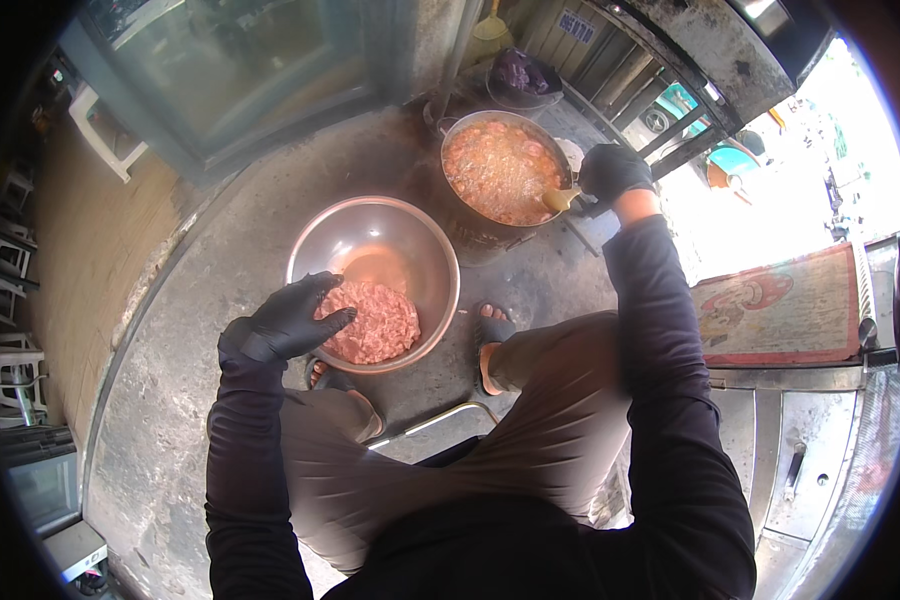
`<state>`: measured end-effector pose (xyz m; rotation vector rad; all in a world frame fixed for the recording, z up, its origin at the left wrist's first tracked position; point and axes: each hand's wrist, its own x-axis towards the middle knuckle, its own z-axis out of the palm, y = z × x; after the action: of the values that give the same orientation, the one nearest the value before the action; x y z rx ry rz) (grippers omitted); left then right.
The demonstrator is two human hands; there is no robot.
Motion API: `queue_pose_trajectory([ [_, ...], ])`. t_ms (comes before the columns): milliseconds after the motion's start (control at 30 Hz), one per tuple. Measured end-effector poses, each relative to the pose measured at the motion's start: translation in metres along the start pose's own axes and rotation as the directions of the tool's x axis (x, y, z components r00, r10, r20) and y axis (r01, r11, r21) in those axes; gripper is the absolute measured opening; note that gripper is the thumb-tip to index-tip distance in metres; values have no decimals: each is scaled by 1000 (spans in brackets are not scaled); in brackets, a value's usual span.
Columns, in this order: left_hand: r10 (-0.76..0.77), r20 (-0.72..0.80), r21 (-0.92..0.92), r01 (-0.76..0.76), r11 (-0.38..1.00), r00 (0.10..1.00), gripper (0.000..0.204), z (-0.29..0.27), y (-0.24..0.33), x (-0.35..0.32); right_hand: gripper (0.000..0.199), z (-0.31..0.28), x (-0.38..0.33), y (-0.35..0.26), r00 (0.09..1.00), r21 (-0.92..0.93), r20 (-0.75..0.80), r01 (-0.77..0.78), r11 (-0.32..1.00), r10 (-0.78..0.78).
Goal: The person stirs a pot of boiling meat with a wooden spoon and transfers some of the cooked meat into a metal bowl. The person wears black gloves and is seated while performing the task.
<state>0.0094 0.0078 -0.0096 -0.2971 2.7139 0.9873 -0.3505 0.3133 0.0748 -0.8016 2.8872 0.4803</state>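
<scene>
A large metal bowl (425, 240) stands on the floor between my feet, with a mound of pink minced meat (380, 325) in its near left part. My left hand (290, 318), in a black glove, reaches over the bowl's left rim. Its fingers are apart at the edge of the meat, and it holds nothing. My right hand (615, 172), also black-gloved, is closed round the handle of a yellowish spoon (558, 199). The spoon's head lies at the right rim of a deep pot (475, 225) full of bubbling orange-brown liquid with pieces in it.
Behind the pot sits a dark basin (523, 88) with a purple plastic bag. A metal-framed glass door (240, 70) stands at far left. On the right are a metal rack (670, 110), a worn reddish board (775, 312) and a steel cabinet (805, 450). White plastic stools (15, 365) line the left.
</scene>
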Motion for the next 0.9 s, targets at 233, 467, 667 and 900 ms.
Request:
queue_pose_trajectory([
  [233, 18, -7, 15, -18, 1000, 1000, 64, 1, 1, 0, 25, -4, -1, -3, 1000, 42, 0, 6, 999, -6],
  [467, 4, 4, -6, -4, 1000, 1000, 66, -1, -1, 0, 26, -10, -4, -3, 997, 17, -39, -69, 997, 70],
  [667, 13, 8, 24, -13, 1000, 1000, 66, 1, 0, 1, 26, -7, -1, -8, 1000, 34, 28, -12, 999, 11],
  [900, 15, 1, 11, -15, 1000, 1000, 65, 0, -1, 1, 26, 10, 16, 4, 987, 101, 155, -45, 994, 29],
])
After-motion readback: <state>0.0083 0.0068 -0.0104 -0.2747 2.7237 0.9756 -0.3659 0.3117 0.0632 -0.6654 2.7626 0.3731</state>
